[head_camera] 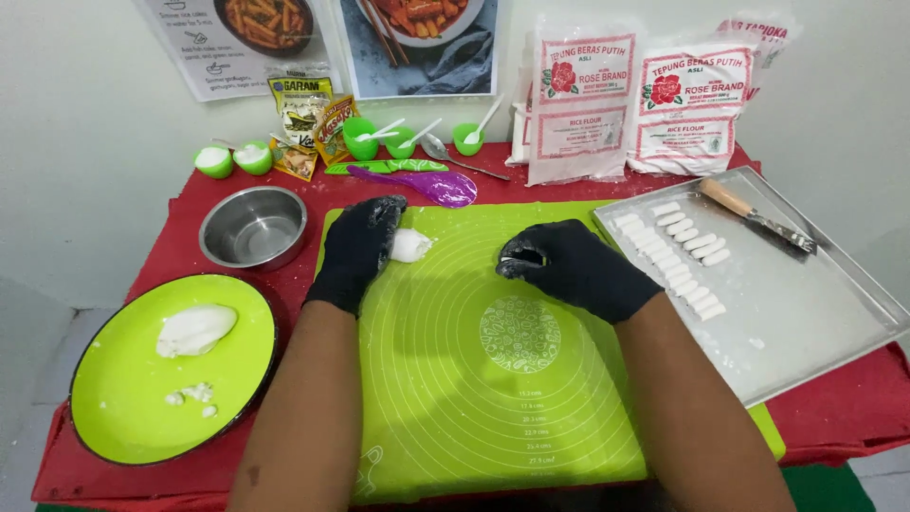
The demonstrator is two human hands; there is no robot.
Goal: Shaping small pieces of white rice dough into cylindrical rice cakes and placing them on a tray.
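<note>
A small lump of white dough (410, 246) is pressed against the green silicone mat (474, 379) by the curled, gloved left hand (358, 248), near the mat's far left corner. The right hand (569, 267) is closed, a small pale piece apparently pinched. Two rows of cut dough pieces (678, 256) are already laid on the metal tray (815, 322) at the worktop's right edge. More dough (195, 329) is left on the green plate (123, 417).

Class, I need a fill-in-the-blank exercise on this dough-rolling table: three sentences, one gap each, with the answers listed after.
1. The left hand touches a lump of white ____ on the green mat.
2. Both hands wear ____ gloves.
3. The small white dough sticks lie in rows on the metal ____.

Answers: dough; black; tray
</note>
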